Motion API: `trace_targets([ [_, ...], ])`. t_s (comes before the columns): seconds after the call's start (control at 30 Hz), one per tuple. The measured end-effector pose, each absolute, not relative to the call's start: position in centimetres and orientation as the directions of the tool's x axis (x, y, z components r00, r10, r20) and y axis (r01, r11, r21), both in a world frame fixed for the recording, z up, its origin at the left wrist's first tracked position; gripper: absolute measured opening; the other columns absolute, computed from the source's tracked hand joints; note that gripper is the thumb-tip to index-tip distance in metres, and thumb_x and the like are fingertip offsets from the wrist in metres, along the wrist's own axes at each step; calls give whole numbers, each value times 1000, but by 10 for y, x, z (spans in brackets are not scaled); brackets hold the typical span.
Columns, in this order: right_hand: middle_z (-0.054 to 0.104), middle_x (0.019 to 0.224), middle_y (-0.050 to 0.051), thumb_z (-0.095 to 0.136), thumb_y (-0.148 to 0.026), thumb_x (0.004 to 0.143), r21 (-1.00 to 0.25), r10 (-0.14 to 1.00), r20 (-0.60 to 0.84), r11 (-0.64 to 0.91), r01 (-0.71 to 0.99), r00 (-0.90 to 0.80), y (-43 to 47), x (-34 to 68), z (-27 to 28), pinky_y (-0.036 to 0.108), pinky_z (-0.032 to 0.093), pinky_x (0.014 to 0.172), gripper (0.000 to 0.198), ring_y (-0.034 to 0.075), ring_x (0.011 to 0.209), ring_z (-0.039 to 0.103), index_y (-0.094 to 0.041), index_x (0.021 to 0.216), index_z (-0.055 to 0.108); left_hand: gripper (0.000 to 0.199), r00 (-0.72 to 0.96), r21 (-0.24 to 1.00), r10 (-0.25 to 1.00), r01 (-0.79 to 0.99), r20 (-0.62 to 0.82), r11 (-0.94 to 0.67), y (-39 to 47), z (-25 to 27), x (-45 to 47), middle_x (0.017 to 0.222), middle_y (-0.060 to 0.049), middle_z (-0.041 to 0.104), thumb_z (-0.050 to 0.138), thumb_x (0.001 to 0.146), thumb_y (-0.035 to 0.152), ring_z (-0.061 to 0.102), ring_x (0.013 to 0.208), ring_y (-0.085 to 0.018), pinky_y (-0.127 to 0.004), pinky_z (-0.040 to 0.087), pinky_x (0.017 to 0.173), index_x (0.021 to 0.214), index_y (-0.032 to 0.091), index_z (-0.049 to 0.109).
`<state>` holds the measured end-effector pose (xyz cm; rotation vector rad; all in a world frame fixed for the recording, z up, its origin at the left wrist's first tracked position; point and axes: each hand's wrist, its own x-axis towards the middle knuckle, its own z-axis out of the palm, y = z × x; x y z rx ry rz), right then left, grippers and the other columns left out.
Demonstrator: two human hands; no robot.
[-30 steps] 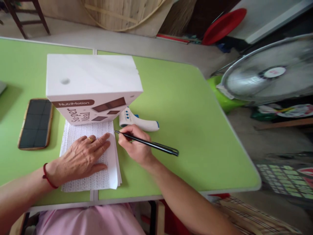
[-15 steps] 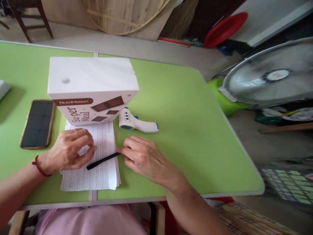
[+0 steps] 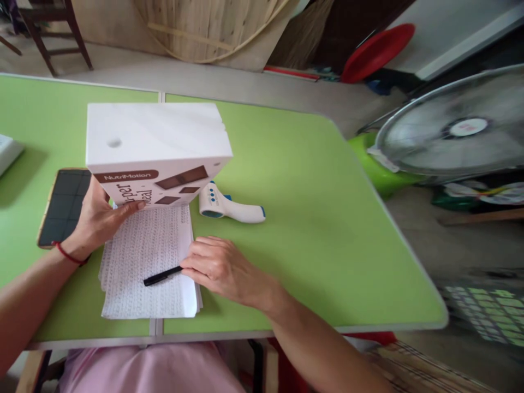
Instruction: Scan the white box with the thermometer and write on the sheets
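Observation:
A white NutriMotion box (image 3: 159,134) stands upright on the far end of a stack of handwritten paper sheets (image 3: 143,245). My left hand (image 3: 98,215) grips the box's lower left side, thumb across its front and the other fingers hidden behind. Low over the papers, my right hand (image 3: 216,267) is closed on one end of a black pen (image 3: 161,275), whose other end points left. Just right of the box lies a white and blue infrared thermometer (image 3: 231,204), beyond my right hand.
A phone (image 3: 63,207) in a brown-edged case lies left of my left hand. At the far left edge sits part of a white object (image 3: 8,153). The green table (image 3: 319,234) ends at the right, with a fan (image 3: 458,125) beyond it.
My left hand has moved from above the papers up and left onto the box's side. My right hand has shifted slightly left and nearer with the pen.

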<state>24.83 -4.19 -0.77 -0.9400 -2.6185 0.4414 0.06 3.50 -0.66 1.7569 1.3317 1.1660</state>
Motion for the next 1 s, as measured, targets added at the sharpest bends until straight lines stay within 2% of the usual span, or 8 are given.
trace_targets([
  [0.1, 60, 65, 1, 57, -23, 92, -411, 656, 206, 732, 544, -726, -42, 250, -9, 27, 33, 60, 25, 13, 63, 48, -16, 71, 69, 65, 12, 875, 956, 401, 292, -272, 32, -5, 4, 110, -6, 64, 82, 64, 52, 61, 105, -31, -51, 52, 88, 115, 21, 55],
  [0.17, 60, 66, 1, 56, -23, 93, -421, 662, 198, 723, 547, -723, -43, 251, -10, 27, 33, 60, 25, 13, 64, 49, -16, 73, 69, 55, -11, 906, 957, 325, 290, -271, 28, -2, 5, 107, -5, 65, 79, 69, 50, 64, 100, -28, -47, 54, 83, 111, 22, 57],
  [0.3, 61, 67, 1, 54, -24, 94, -415, 666, 187, 720, 556, -722, -42, 252, -13, 28, 34, 62, 27, 13, 64, 51, -16, 73, 69, 39, 3, 945, 971, 228, 238, -233, 19, 1, 3, 106, -3, 67, 72, 78, 49, 64, 99, -28, -47, 54, 85, 106, 23, 63],
  [0.4, 60, 65, 1, 53, -25, 94, -403, 661, 190, 727, 556, -726, -42, 252, -13, 28, 34, 62, 28, 13, 63, 51, -17, 73, 70, 40, 19, 965, 984, 194, 176, -177, 14, 0, 3, 106, -5, 68, 70, 79, 52, 64, 96, -29, -46, 56, 80, 105, 22, 64],
  [0.63, 58, 63, 1, 53, -25, 94, -395, 661, 184, 727, 561, -727, -42, 250, -11, 28, 35, 60, 29, 13, 60, 49, -17, 72, 70, 45, 65, 917, 964, 297, 259, -266, 9, 5, 14, 100, -7, 66, 71, 77, 54, 64, 87, -24, -37, 55, 70, 105, 20, 59],
  [0.8, 62, 63, 1, 59, -21, 88, -509, 675, 265, 705, 494, -689, -39, 252, -5, 26, 39, 56, 17, 12, 57, 53, -15, 75, 68, 45, 91, 890, 966, 374, 244, -260, 10, -1, 9, 107, -9, 65, 63, 83, 56, 63, 94, -27, -42, 55, 77, 111, 21, 56],
  [0.9, 61, 60, 0, 54, -13, 82, -579, 756, 368, 642, 502, -542, -33, 263, -5, 25, 44, 54, 16, 12, 56, 54, -18, 72, 65, 48, 126, 898, 964, 350, 236, -266, 11, -6, 6, 112, -10, 65, 69, 81, 51, 63, 99, -28, -43, 56, 80, 117, 22, 55],
  [1.0, 67, 82, 9, 50, -7, 77, -466, 866, 452, 434, 771, -214, -22, 277, -13, 34, 53, 67, 23, 20, 77, 62, -17, 89, 66, 54, 150, 906, 956, 310, 253, -288, 11, -7, 6, 115, -9, 64, 74, 78, 47, 64, 102, -28, -42, 57, 83, 122, 23, 53],
])
